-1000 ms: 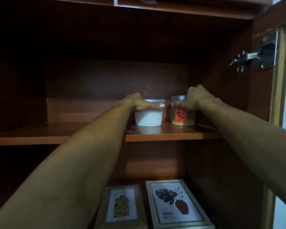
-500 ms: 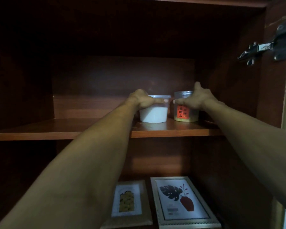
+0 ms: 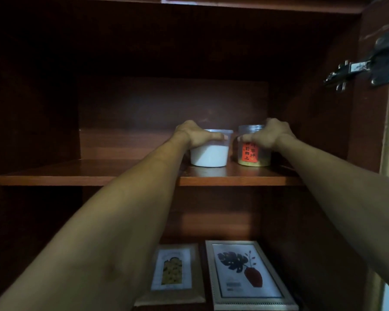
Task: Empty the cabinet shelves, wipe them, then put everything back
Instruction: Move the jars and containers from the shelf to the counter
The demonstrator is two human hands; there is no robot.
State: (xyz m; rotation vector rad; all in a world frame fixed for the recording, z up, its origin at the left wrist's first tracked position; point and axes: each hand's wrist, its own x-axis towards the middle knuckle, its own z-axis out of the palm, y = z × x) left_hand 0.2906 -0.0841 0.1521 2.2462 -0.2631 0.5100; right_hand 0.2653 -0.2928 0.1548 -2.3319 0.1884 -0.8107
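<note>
1. Nearest the camera, both forearms reach up into the cabinet. The left forearm (image 3: 112, 232) crosses the front edge of the shelf (image 3: 76, 179) and hides part of it.

2. Lower level: two frames lie flat, side by side. The left frame (image 3: 173, 271) has a brown border and a yellow motif. The right frame (image 3: 245, 274) has a pale border and shows a dark leaf in a red vase. There is small print under the vase, but it is too blurred for me to read.

3. On the shelf, right half, a tub (image 3: 209, 157) and a jar (image 3: 262, 159) stand upright, just beside each other with a narrow gap between.
   - The tub is translucent, with white contents.
   - The jar is clear, with yellowish contents and a red label (image 3: 249, 153) bearing dark Chinese characters. I read the lowest two as 向上; the upper ones are blurred and partly under the thumb.

4. Grip state: the left hand (image 3: 193, 136) clasps the tub at its rim from the left, thumb laid along the front. The right hand (image 3: 270, 135) clasps the jar near its top from the right, thumb across the front. The fingers behind both containers are hidden from me.

5. Beyond them, the back panel (image 3: 166, 104) sits in deep shadow. At the upper right is a metal hinge (image 3: 355, 68).
</note>
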